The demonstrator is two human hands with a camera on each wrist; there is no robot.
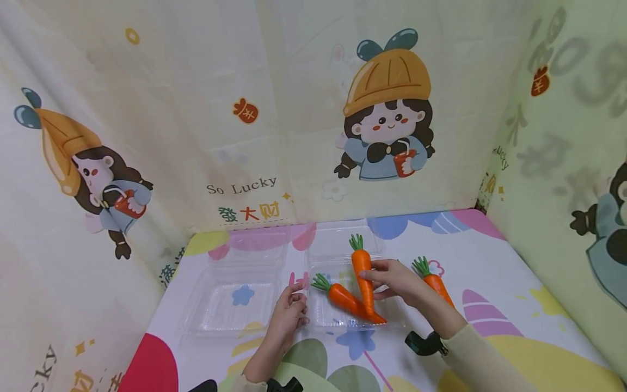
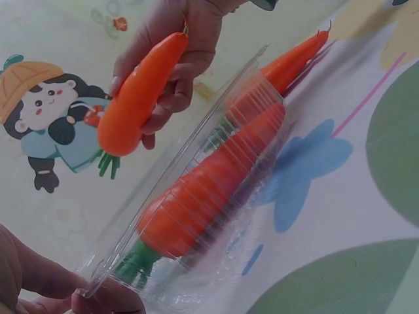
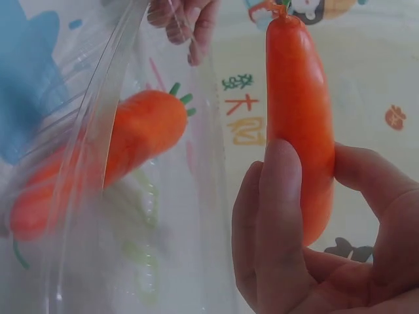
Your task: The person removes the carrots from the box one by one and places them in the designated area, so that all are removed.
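Observation:
My right hand [image 1: 399,280] grips an orange toy carrot [image 1: 361,267] with green leaves, between thumb and fingers. It hangs over a clear plastic box [image 1: 323,317], leaves pointing to the far side in the head view. Inside the box lies another carrot [image 2: 203,190], slanted, its leaves toward the left side. At the box's left edge, my left hand [image 1: 289,314] pinches the rim between thumb and fingers, as the left wrist view shows. Right of the box, a third carrot [image 1: 436,284] lies on the table, partly hidden behind my right forearm.
A second clear plastic box [image 1: 208,318] stands open on the left, its lid [image 1: 259,239] folded back. The right box's lid [image 1: 333,239] lies back too. Printed cloth walls [image 1: 294,147] enclose the patterned table [image 1: 490,272] at the back and both sides.

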